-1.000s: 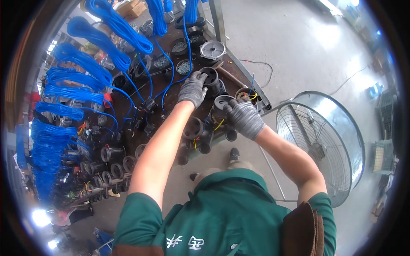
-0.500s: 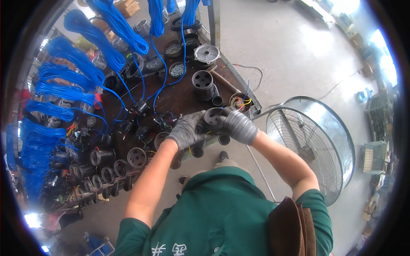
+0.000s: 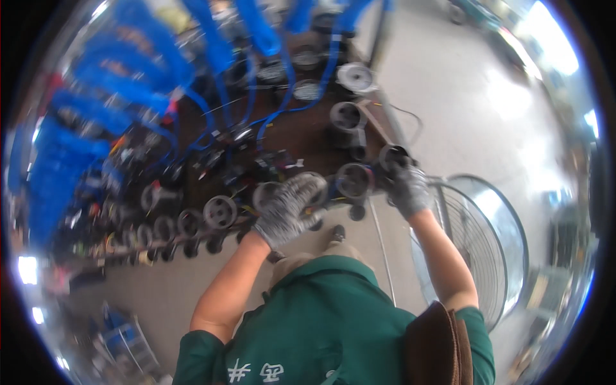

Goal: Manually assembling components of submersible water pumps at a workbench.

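Note:
My left hand (image 3: 292, 208), in a grey knit glove, has its fingers stretched out and its thumb apart. It is beside a round-ended motor housing (image 3: 264, 196) at the table's near edge, partly behind the glove. My right hand (image 3: 409, 189), gloved the same way, curls its fingers on the near side of a black cylindrical motor housing (image 3: 393, 154) at the table's right corner. Between the hands, another motor housing (image 3: 354, 181) with openings in its end stands at the edge. Motion blur smears the fingertips.
More motor housings (image 3: 220, 212) line the table edge leftward. Coils of blue cable (image 3: 138, 90) hang over the far left. A taller housing (image 3: 346, 117), a pale round cover (image 3: 355, 77) and bowls of small parts (image 3: 308, 90) stand farther back. A large caged fan (image 3: 481, 250) stands at right.
Both hands have let go of the housing they held between them; it now stands at the table edge. My right hand has moved right onto the corner housing. The whole view has shifted.

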The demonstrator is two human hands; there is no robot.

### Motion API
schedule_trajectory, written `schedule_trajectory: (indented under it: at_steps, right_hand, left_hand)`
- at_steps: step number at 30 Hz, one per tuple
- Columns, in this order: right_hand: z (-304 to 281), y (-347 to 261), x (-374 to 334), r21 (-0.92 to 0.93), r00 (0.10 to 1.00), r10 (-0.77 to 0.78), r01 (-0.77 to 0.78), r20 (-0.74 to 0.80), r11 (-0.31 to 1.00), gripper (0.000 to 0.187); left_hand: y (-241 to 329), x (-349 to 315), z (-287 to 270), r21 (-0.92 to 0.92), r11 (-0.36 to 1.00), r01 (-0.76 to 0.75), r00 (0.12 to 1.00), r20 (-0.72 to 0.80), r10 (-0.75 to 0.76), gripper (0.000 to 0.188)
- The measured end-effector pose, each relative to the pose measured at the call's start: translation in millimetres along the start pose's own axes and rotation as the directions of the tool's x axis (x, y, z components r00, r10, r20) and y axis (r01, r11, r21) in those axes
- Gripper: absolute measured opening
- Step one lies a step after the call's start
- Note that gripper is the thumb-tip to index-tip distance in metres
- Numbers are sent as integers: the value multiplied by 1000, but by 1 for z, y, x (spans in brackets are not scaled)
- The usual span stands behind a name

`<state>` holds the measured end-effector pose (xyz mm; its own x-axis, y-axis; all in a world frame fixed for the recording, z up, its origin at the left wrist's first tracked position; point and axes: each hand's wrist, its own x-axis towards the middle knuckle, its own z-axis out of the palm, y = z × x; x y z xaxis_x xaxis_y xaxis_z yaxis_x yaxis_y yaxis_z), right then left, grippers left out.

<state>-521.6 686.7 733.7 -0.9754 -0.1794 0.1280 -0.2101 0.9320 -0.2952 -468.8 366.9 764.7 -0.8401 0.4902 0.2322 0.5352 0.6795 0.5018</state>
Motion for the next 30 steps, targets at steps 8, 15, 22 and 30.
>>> schedule_trajectory:
  at_steps: [8, 15, 22, 30]
  right_hand:
    - [-1, 17, -19, 71, 981, -127, 138, -144, 988, 49]
    - [4, -112, -27, 657, 988, 148, -145, 51, 740, 29]
    - [56, -353, -68, 588, 923, -377, 264, 76, 765, 31]
    - [101, -539, -91, 713, 846, -525, 312, 92, 628, 28]
  left_hand:
    - [8, -182, -67, -107, 926, 361, 883, -279, -377, 49]
    - [-13, -346, -87, -373, 654, 658, 535, -380, -755, 41]
    - [-45, -482, -114, -411, 572, 710, 418, -408, -811, 34]
    - [-93, -567, -177, -401, 523, 752, 361, -413, -836, 33]
